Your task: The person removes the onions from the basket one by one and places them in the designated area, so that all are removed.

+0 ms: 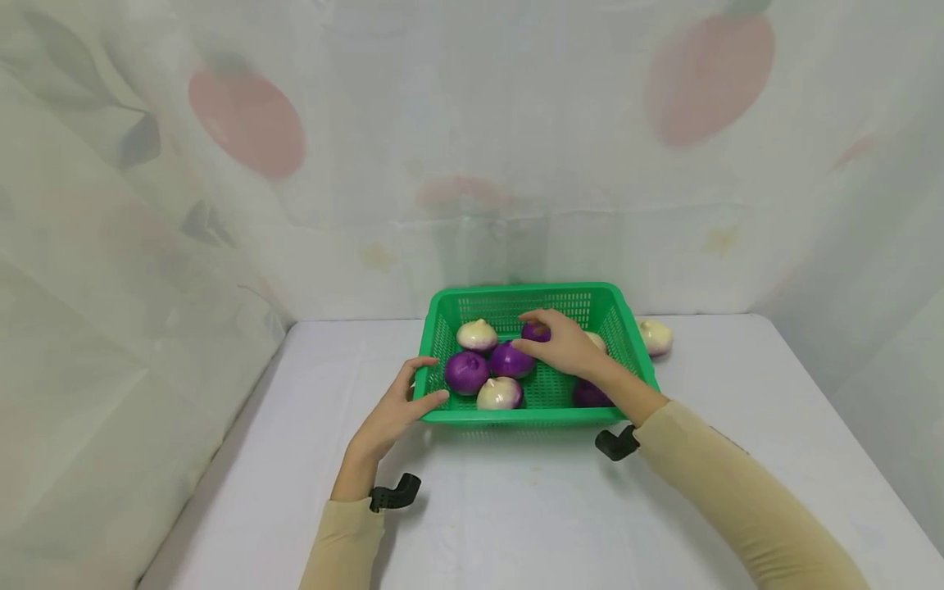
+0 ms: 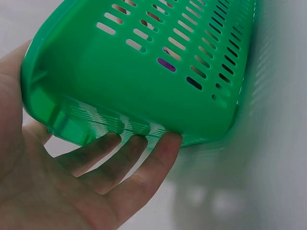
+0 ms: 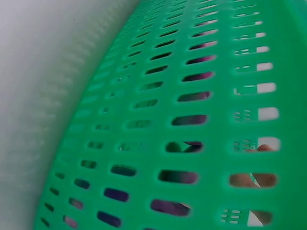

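Observation:
A green plastic basket point(image 1: 516, 416) holds several glossy turnips; some turn their purple side up, others their white side. My left hand point(image 1: 391, 414) grips its left rim, thumb point(image 1: 435, 401) over the front corner. In the left wrist view, three fingers point(image 2: 139, 179) reach along the basket's outer wall point(image 2: 120, 72). My right hand point(image 1: 564, 344) is over the basket's inside, thumb and fingers spread in a curve. A purple turnip point(image 1: 536, 333) shows in that gap, partly hidden. The thumb tip overlaps another purple turnip point(image 1: 512, 360). The basket's slotted wall point(image 3: 216, 134) mostly hides this hand in the right wrist view.
One white turnip point(image 1: 655, 337) lies on the white-covered table point(image 1: 487, 508), just outside the basket's right wall. Inside at left are a white turnip point(image 1: 477, 335), a purple one point(image 1: 466, 374) and another white one point(image 1: 501, 394). A fabric backdrop point(image 1: 472, 123) hangs behind.

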Demonstrator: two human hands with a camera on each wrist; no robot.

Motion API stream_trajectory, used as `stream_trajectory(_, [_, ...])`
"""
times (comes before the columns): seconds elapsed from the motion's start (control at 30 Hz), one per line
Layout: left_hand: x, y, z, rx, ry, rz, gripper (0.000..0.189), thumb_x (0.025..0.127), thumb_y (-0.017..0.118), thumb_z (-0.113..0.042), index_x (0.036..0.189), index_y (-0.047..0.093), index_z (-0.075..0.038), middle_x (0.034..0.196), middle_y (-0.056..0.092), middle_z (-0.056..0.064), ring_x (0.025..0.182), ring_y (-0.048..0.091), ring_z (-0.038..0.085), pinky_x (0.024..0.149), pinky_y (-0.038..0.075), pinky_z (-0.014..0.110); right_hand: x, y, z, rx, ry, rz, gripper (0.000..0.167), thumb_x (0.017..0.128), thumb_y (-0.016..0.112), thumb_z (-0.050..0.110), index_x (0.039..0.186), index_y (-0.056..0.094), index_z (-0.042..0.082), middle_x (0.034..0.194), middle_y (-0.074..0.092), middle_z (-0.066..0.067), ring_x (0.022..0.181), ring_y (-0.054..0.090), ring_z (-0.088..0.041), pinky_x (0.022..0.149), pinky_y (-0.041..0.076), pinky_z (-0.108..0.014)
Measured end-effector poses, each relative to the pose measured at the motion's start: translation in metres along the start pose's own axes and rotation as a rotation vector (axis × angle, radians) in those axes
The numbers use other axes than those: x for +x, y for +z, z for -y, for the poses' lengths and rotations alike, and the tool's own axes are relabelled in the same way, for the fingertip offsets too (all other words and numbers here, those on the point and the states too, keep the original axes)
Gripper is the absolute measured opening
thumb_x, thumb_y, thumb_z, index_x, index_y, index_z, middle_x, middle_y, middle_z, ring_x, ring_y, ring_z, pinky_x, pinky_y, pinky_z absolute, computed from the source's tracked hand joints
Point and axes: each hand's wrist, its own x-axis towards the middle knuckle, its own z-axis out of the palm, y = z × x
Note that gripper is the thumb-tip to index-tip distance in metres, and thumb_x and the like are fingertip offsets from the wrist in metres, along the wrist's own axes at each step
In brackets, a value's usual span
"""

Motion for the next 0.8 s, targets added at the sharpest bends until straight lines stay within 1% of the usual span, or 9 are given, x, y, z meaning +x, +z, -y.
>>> stream_trajectory(0.1, [0.000,0.000,-0.001,0.001,0.001,-0.001,0.073,0.094,0.074,-0.042,0.152,0.034,-0.022,0.154,0.034,0.013,0.128,0.050,0.033,0.099,0.043,0.049,0.002,0.003,-0.001,-0.007,0.006,0.012,0.061,0.094,0.072,0.041,0.143,0.055,0.008,0.143,0.053,-0.018,0.130,0.053,-0.036,0.104,0.044,-0.052])
stream_trajectory(0.27, [0.000,0.000,-0.001,-0.002,0.004,0.009,0.072,0.095,0.073,-0.041,0.152,0.034,-0.023,0.153,0.035,0.012,0.128,0.050,0.033,0.101,0.042,0.050,0.005,0.006,-0.003,0.020,0.029,0.040,0.061,0.096,0.070,0.041,0.144,0.054,0.008,0.141,0.055,-0.019,0.128,0.054,-0.036,0.102,0.046,-0.051])
stream_trajectory(0.47, [0.001,0.001,-0.002,0.002,0.006,0.008,0.070,0.095,0.073,-0.041,0.151,0.035,-0.024,0.154,0.034,0.013,0.128,0.050,0.033,0.102,0.042,0.051,0.008,0.009,-0.005,0.016,0.051,0.071,0.064,0.096,0.070,0.042,0.146,0.052,0.006,0.140,0.055,-0.018,0.129,0.053,-0.035,0.105,0.044,-0.050])
stream_trajectory(0.67, [-0.001,0.002,-0.002,-0.002,0.004,0.008,0.072,0.094,0.073,-0.041,0.152,0.034,-0.023,0.152,0.036,0.014,0.125,0.051,0.033,0.100,0.043,0.050,0.010,0.013,-0.009,0.006,0.037,0.104,0.065,0.097,0.069,0.038,0.147,0.050,0.001,0.143,0.052,-0.024,0.131,0.051,-0.037,0.107,0.042,-0.051])
stream_trajectory(0.8, [-0.001,0.002,-0.002,-0.011,0.004,0.007,0.071,0.094,0.074,-0.041,0.152,0.035,-0.024,0.151,0.037,0.014,0.125,0.051,0.032,0.100,0.043,0.049,0.011,0.016,-0.011,-0.012,0.018,0.132,0.064,0.097,0.068,0.038,0.147,0.050,0.003,0.145,0.052,-0.023,0.132,0.051,-0.037,0.108,0.042,-0.051])
